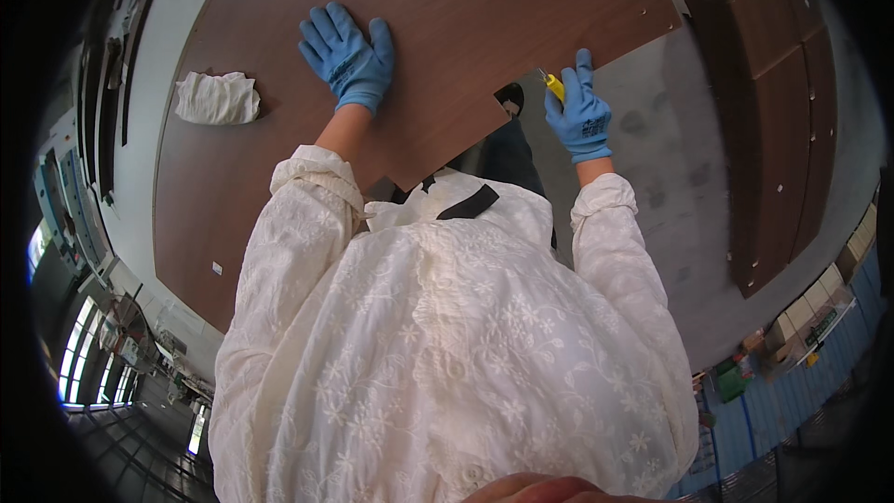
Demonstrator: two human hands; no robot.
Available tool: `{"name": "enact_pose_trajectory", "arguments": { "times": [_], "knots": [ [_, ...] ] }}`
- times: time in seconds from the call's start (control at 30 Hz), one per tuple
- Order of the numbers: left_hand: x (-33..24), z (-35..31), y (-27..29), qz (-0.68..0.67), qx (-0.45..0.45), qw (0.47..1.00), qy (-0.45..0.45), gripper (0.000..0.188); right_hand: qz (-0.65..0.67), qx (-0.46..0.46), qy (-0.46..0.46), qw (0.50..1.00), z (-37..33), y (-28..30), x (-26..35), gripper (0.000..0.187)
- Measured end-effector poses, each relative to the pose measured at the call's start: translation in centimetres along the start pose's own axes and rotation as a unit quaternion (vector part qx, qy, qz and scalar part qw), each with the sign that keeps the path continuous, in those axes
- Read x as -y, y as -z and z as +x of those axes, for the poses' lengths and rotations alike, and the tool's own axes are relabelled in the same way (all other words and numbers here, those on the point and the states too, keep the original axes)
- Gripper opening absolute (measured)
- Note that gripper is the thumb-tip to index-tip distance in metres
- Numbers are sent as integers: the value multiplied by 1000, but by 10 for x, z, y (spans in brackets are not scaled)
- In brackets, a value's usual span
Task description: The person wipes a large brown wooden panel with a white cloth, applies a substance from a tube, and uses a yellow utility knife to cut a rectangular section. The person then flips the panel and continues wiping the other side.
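Observation:
A large brown wood-grain board point(447, 28) lies in front of me, with a stepped cut-out in its near edge. My left hand point(349, 58), in a blue work glove, rests flat on the board with its fingers spread. My right hand point(584, 116), gloved the same way, is closed around a yellow utility knife point(556, 87) beside the cut-out, close to the board's right edge. The knife's small metal tip points toward the board; whether it touches the edge I cannot tell. One finger of the right hand stretches forward.
On the board's left part sits a crumpled white cloth point(217, 98). A stack of long brown panels point(773, 112) stands at the right on the grey floor point(675, 186). Dark strips point(132, 65) lie along the far left. A green object point(731, 380) is among small items at the lower right.

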State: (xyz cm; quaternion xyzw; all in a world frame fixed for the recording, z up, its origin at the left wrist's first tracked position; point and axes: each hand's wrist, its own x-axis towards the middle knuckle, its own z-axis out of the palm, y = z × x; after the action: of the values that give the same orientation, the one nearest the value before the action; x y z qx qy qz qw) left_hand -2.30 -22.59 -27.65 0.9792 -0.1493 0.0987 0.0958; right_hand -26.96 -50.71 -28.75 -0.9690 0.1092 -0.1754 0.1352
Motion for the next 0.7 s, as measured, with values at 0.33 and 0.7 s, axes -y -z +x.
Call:
{"name": "enact_pose_trajectory", "arguments": {
  "times": [0.33, 0.7],
  "knots": [
    [1, 1, 5, -28, 2, 1000, -9, 81, 39, -1, -63, 997, 1, 25, 29, 44],
    [5, 2, -4, 5, -41, 999, -24, 80, -3, 259, -159, 953, -32, 79, 109, 37]
  ]
}}
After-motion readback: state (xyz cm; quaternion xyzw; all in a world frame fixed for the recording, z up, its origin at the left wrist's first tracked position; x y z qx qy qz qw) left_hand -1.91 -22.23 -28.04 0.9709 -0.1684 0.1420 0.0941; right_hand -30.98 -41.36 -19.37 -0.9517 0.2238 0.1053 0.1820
